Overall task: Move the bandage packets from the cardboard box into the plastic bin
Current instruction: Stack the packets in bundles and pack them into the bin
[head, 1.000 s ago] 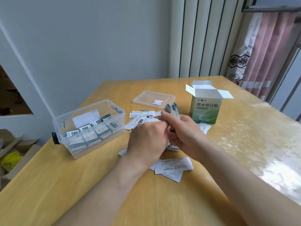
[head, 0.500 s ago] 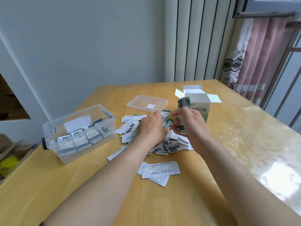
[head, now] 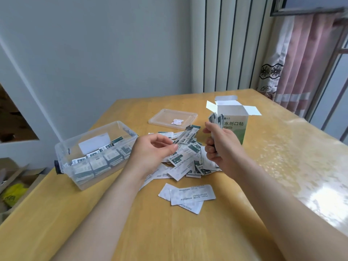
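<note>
Home room: curtain (head: 301,61), wooden table (head: 169,232)

Grey wall (head: 94,53), wooden table (head: 169,232) — pink curtain (head: 305,63).

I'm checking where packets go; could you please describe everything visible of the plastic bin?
The plastic bin is a clear, lidless rectangular tub with a dark clip on its left end. It sits upright on the left of the table, holding rows of bandage packets and a white card; nothing else touches it.
</note>
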`<state>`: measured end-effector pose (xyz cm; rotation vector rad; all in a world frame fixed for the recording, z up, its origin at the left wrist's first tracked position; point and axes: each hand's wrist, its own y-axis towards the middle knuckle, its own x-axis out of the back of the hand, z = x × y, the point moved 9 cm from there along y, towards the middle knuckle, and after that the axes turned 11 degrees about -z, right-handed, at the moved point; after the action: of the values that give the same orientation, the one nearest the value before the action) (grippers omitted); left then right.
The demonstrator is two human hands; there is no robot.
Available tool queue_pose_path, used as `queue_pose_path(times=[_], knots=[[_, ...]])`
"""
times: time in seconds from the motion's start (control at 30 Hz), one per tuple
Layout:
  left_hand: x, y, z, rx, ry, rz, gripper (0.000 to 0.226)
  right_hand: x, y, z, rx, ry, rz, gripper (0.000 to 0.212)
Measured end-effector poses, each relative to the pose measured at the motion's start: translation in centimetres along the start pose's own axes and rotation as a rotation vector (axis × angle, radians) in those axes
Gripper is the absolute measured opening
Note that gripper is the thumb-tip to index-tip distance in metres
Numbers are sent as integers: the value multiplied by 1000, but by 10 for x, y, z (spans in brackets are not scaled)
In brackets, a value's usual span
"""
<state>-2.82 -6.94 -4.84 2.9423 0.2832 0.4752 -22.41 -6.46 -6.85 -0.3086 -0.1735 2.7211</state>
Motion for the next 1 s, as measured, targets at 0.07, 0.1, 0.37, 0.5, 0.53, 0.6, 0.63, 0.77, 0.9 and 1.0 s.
queue_pose_path(times=[0.07, 0.1, 0.37, 0.5, 0.53, 0.6, 0.63, 0.77, 0.9, 1.0], knots=[[-4, -5, -3, 17, -107, 1, 12, -11, -6, -5, -51, 87, 76, 24], [-8, -7, -4, 20, -141, 12, 12, -19, -10, -7, -58, 109, 131, 26], [-36, -35, -31, -340, 51, 103, 29, -32, -20, -3, 134, -15, 142, 24], [-26, -40, -45, -443, -7, 37, 27, -30, -23, 5, 162, -62, 187, 16], [-19, -38, -48, -456, -30, -27, 28, -34, -29, 6, 176, -95, 229, 18], [-10, -36, -53, -471, -98, -82, 34, -46, -47, 7, 224, -196, 347, 27], [-8, -36, -54, -476, -127, -74, 37, -54, -56, 6, 276, -276, 417, 26], [-7, -33, -56, -476, -111, -42, 16, -74, -82, 14, 513, -493, 570, 10], [4, -26, -51, -471, -67, -142, 28, -67, -75, 13, 374, -463, 571, 6], [15, -14, -41, -392, -107, -201, 35, -61, -65, 12, 155, -214, 508, 28]])
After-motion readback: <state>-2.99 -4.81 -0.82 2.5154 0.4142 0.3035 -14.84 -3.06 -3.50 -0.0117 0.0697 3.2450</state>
